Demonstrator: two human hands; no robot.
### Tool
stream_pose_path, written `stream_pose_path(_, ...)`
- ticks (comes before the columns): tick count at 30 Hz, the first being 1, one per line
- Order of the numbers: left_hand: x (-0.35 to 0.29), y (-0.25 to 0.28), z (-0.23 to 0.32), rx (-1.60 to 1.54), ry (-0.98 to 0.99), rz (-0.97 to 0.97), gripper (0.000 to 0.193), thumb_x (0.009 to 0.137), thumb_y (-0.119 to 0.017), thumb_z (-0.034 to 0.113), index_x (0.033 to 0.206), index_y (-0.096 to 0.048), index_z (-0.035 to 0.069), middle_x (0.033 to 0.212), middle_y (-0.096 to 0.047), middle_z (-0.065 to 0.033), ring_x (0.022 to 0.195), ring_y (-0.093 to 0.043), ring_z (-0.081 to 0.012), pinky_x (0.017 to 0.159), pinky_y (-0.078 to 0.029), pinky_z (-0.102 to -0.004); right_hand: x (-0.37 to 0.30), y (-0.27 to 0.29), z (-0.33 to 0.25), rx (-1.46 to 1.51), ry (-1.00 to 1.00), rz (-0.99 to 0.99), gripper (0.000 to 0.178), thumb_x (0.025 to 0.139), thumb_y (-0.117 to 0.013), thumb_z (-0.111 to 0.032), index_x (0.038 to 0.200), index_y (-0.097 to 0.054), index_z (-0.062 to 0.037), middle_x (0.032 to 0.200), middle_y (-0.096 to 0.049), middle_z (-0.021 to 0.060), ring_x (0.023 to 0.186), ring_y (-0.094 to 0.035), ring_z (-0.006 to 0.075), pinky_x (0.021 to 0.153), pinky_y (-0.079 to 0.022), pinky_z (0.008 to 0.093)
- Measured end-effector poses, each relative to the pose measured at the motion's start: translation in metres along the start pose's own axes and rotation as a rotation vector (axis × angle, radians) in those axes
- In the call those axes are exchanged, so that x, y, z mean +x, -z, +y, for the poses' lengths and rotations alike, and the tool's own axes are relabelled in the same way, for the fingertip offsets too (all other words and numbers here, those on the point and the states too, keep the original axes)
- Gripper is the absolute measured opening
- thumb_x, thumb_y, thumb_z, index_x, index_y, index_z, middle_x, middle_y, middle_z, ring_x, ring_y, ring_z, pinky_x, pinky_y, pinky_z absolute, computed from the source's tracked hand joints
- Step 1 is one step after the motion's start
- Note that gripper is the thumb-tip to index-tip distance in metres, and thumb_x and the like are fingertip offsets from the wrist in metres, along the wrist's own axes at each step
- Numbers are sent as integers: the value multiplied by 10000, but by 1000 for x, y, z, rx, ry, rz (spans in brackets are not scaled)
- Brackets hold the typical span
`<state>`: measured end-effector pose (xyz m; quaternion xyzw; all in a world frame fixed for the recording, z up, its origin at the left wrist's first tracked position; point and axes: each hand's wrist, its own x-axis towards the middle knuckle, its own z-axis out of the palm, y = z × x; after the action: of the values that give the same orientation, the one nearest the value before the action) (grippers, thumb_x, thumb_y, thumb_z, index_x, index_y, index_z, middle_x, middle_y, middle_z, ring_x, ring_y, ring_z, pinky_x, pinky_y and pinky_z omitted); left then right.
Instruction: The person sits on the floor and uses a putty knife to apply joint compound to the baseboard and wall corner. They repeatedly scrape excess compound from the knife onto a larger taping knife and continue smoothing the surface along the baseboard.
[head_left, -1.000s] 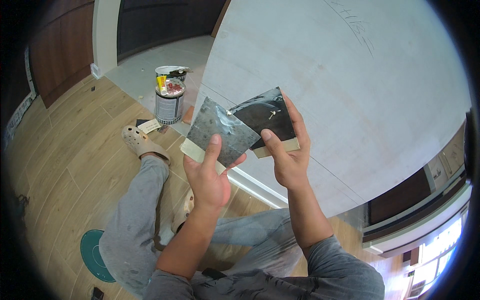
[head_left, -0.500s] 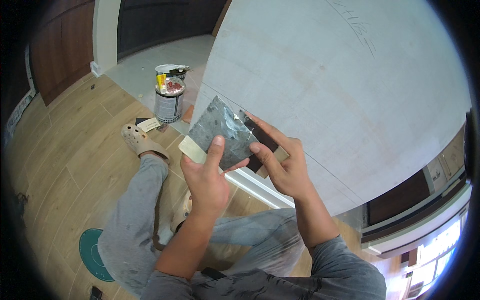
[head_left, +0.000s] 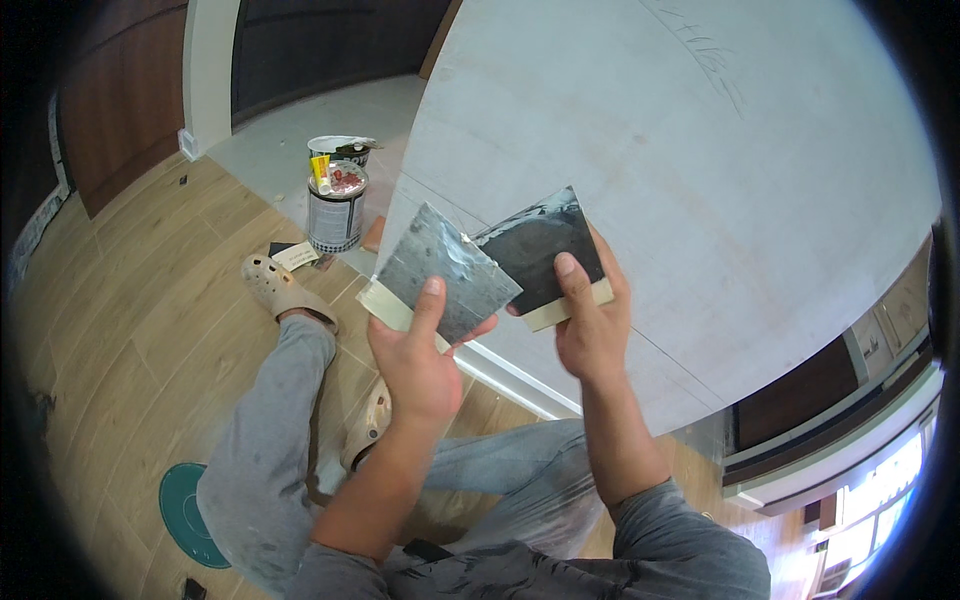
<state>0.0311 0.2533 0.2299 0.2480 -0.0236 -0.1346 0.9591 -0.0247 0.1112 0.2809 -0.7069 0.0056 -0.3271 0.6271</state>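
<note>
The left hand (head_left: 415, 370) is found clamped on a grey blade (head_left: 450, 260), with the thumb laid on its face and the fingers tucked behind. The right hand (head_left: 597, 335) is likewise clamped on a dark blade (head_left: 535, 260), its thumb set well up the face. Both blades are held up in front of the board, tilted toward each other; the grey blade's right edge is seen to overlap the dark blade's left corner, though whether the two are in contact cannot be told. Each blade is backed along its near edge by a pale strip, that of the dark one (head_left: 545, 315) being partly covered by the thumb. A bit of paste (head_left: 466, 239) is noted on the grey blade's edge, and a light smear (head_left: 545, 212) along the dark blade's far edge.

It is judged that the thumbs are best kept flat and clear of the edges, that one blade is best steadied while the other is drawn across it at a low, even angle, and that paste is best gathered toward one edge, since bits left at a corner may be dropped or dragged.

Beyond the blades, a large pale board (head_left: 650, 150) is seen. Farther left, a can (head_left: 335, 220) is topped by a yellow tube (head_left: 320, 172); a shoe (head_left: 285, 288) is noted nearer.
</note>
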Motion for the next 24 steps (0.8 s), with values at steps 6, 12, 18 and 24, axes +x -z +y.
stream_pose_path(6, -9, -2, -11, -59, -3, -21, 418, 991, -632, 123, 1375, -478, 60, 1219, -633, -116, 1000, -706, -239, 735, -660, -474, -16, -27, 26, -78, 249, 207, 520, 928, -756, -64, 1397, -563, 50, 1124, -707, 84, 952, -657, 121, 808, -548, 273)
stream_pose_path(12, -10, -2, -12, -59, -41, 1, 379, 994, -616, 84, 1348, -490, 35, 1205, -641, -137, 987, -713, -252, 717, -670, -477, -23, -25, 28, -138, 232, 124, 441, 928, -745, -22, 1347, -620, 40, 1044, -718, 68, 864, -650, 115, 759, -552, 265)
stream_pose_path(18, -10, -4, -11, -80, -12, 44, 318, 992, -612, 39, 1295, -522, 10, 1144, -670, -151, 937, -733, -259, 696, -685, -482, -18, -12, 23, -285, 293, -31, 436, 923, -719, 11, 1351, -639, 12, 1156, -734, 150, 1002, -697, 159, 854, -561, 291)
stream_pose_path(24, -10, 0, -9, 29, 0, -30, 412, 986, -618, 67, 1376, -483, 76, 1260, -617, -127, 1040, -693, -238, 712, -677, -474, -16, -7, 7, -339, 194, -159, 438, 942, -706, 5, 1369, -614, 44, 1067, -725, 74, 936, -661, 114, 832, -541, 265)
